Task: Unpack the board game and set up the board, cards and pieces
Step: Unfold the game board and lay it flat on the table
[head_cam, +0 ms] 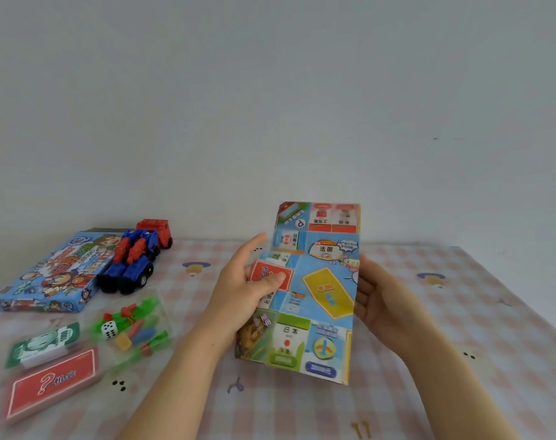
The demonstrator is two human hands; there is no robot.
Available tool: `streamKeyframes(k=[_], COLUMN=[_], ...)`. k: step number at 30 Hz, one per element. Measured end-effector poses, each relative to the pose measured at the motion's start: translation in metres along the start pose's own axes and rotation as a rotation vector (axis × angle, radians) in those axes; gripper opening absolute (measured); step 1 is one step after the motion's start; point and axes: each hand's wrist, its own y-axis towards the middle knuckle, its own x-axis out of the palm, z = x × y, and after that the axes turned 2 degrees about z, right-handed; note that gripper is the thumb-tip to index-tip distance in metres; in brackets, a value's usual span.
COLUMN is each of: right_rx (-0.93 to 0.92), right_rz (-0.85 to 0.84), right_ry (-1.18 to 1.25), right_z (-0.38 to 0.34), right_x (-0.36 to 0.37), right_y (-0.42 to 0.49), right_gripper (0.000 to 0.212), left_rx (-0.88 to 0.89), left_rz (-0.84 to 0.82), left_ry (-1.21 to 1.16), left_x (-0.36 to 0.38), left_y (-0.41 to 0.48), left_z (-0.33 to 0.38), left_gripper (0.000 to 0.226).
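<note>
My left hand (254, 282) pinches the folded board (329, 289), thumb on the front and fingers behind. My right hand (378, 300) lies loose and flat against the other edge. The board is up in the air over the table (460, 315). It looks thin, light and bendy, and I think it could tear, so holding both side edges seems best. The table has pink checks and stands by a plain wall (270, 90).
</note>
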Motion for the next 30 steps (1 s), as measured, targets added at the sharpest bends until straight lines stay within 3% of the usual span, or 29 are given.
streamKeyframes(k=[7,11,15,18,20,21,26,30], right_rx=[-0.085,-0.143,-0.201,-0.193,-0.167,-0.154,-0.219,-0.301], right_rz=[0.006,0.067,0.141,0.142,0.143,0.147,0.294,0.415], right_ry=[-0.039,-0.063,-0.135,-0.145,-0.103,-0.101,-0.241,-0.316], right_z=[0.001,0.000,0.000,0.000,0.000,0.000,0.000,-0.001], right_x=[0.000,-0.003,-0.005,-0.002,-0.001,-0.001,0.004,-0.002], right_y=[-0.002,-0.004,-0.005,-0.005,-0.006,-0.007,-0.009,-0.006], right_gripper=[0.018,0.019,0.031,0.019,0.021,0.023,0.021,0.026], left_rx=[0.042,0.031,0.200,0.326,0.345,0.353,0.255,0.187], left_rz=[0.015,0.096,0.155,0.224,0.314,0.350,0.404,0.442], left_ry=[0.193,0.151,0.287,0.404,0.455,0.474,0.329,-0.004], left_x=[0.006,0.004,0.004,0.003,0.001,0.001,-0.001,-0.002], left_y=[-0.002,0.002,0.003,0.001,0.002,0.001,0.001,0.002], left_z=[-0.005,-0.006,-0.007,-0.006,-0.004,-0.003,-0.002,0.002], left_gripper=[0.064,0.059,0.055,0.029,0.005,0.009,0.019,0.013])
